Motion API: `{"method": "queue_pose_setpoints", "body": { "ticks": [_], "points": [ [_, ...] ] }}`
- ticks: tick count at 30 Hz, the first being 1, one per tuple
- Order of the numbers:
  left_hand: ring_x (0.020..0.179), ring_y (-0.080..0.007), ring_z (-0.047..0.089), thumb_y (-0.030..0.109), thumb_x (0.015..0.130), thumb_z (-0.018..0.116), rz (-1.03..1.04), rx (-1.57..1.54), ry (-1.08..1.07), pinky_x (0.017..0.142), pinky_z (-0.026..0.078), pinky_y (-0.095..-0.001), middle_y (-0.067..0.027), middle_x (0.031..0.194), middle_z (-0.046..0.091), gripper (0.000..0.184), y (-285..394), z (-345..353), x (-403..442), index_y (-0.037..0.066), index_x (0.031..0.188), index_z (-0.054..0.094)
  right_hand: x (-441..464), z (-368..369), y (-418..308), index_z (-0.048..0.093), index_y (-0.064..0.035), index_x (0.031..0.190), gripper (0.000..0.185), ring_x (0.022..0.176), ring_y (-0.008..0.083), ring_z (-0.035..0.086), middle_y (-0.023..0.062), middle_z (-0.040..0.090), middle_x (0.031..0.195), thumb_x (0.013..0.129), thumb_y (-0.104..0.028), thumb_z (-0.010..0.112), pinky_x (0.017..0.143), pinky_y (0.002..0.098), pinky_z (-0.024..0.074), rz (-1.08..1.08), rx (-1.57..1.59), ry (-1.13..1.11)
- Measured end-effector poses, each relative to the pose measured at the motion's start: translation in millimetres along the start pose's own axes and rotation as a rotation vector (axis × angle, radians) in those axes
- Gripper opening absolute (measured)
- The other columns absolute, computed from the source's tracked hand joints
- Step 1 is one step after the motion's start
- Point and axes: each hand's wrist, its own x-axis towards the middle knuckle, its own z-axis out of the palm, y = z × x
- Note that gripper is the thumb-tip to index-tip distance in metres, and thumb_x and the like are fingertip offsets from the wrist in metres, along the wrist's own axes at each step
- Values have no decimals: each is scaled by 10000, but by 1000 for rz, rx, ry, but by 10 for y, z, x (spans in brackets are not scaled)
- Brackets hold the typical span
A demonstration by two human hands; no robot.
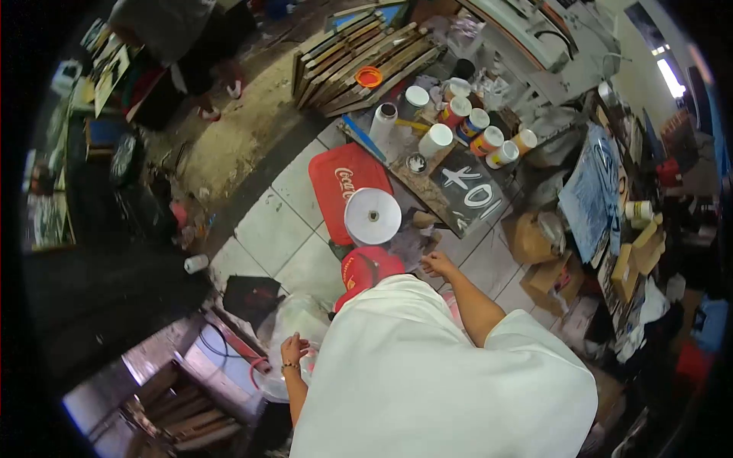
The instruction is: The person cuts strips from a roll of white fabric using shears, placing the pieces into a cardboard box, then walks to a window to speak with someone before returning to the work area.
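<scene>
My left hand [293,351], with a bracelet at the wrist, is beside a clear plastic bag [307,317]; its fingers are loosely spread and I see nothing in them. My right hand [437,265] has its fingers curled together near greyish plastic [410,246]; whatever they hold, if anything, is too small to make out. Between my hands is a red item with yellow print [365,273], which looks like a cap. Just beyond it, a round white disc with a dark centre [372,217] partly covers a red Coca-Cola panel [330,177] on the tiles.
Several paint jars [486,141] stand on a low surface beside a dark board with white lettering [467,187]. Wooden frames [359,65] lean behind. Cardboard boxes [556,282] sit at the right. Another person [172,34] stands at the upper left. A black cloth [250,298] lies at the left.
</scene>
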Motion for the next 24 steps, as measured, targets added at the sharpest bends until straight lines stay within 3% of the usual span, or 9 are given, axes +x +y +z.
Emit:
{"method": "queue_pose_setpoints", "body": {
  "ticks": [7, 8, 12, 13, 18, 19, 22, 23, 24],
  "points": [
    [696, -200, 658, 454, 931, 604, 66, 2, 104, 536, 521, -327, -122, 820, 671, 406, 794, -911, 842, 50, 899, 577, -53, 451, -141, 627, -70, 1010, 288, 728, 150, 634, 49, 661, 870, 940, -348, 600, 609, 301, 528, 66, 120, 37],
    [684, -195, 647, 450, 937, 601, 92, 62, -18, 542, 513, -321, -105, 785, 650, 396, 936, -950, 935, 57, 895, 574, -59, 512, -253, 627, -70, 1010, 288, 728, 150, 634, 49, 661, 870, 940, -348, 600, 609, 301, 528, 47, 139, 54],
    [895, -292, 625, 570, 961, 468, 79, 410, -66, 736, 525, -505, -104, 910, 639, 519, 1730, -604, 865, 63, 975, 581, 20, 808, -458, 622, -54, 1006, 296, 730, 154, 631, 56, 651, 862, 943, -342, 601, 606, 307, 530, -20, 331, 131],
    [1056, -328, 604, 619, 957, 411, -40, 426, -71, 892, 495, -528, -129, 1093, 644, 626, 2135, -405, 595, 53, 1169, 575, 114, 878, -480, 620, -50, 997, 293, 739, 156, 631, 58, 649, 859, 941, -337, 607, 613, 307, 531, -17, 363, 149],
    [1164, -321, 576, 646, 963, 326, -34, 377, -406, 967, 460, -473, -149, 1265, 597, 734, 2401, -584, 1772, 35, 1330, 502, 232, 1310, -473, 626, -86, 757, 346, 559, 121, 537, 11, 589, 658, 947, -372, 588, 491, 287, 420, -171, 566, 171],
    [1185, -319, 571, 651, 965, 309, -45, 385, -464, 982, 453, -462, -153, 1299, 588, 758, 2441, -659, 2038, 32, 1363, 488, 111, 1314, -573, 604, -72, 942, 271, 653, 130, 568, 22, 602, 765, 940, -342, 622, 550, 284, 472, -105, 334, 230],
    [1186, -330, 571, 676, 955, 274, 191, 977, -413, 981, 446, -462, -170, 1327, 578, 814, 2547, -811, 3295, 20, 1394, 472, -60, 1586, -648, 634, -77, 930, 298, 680, 158, 636, 46, 662, 798, 937, -375, 625, 577, 333, 538, -52, 331, 301],
    [1123, -344, 598, 668, 947, 320, -11, 643, -509, 911, 497, -476, -159, 1303, 589, 795, 2727, -880, 3453, 28, 1394, 469, -96, 1735, -658, 629, -69, 996, 310, 758, 190, 657, 61, 674, 849, 937, -374, 623, 668, 384, 561, 60, 423, 361],
    [1101, -342, 606, 661, 945, 339, -40, 647, -513, 880, 513, -474, -154, 1293, 591, 782, 3038, -880, 3327, 35, 1394, 469, -218, 1886, -741, 621, -69, 1041, 306, 812, 211, 662, 81, 676, 905, 936, -357, 623, 717, 410, 557, 121, 461, 382]
  ]
}}
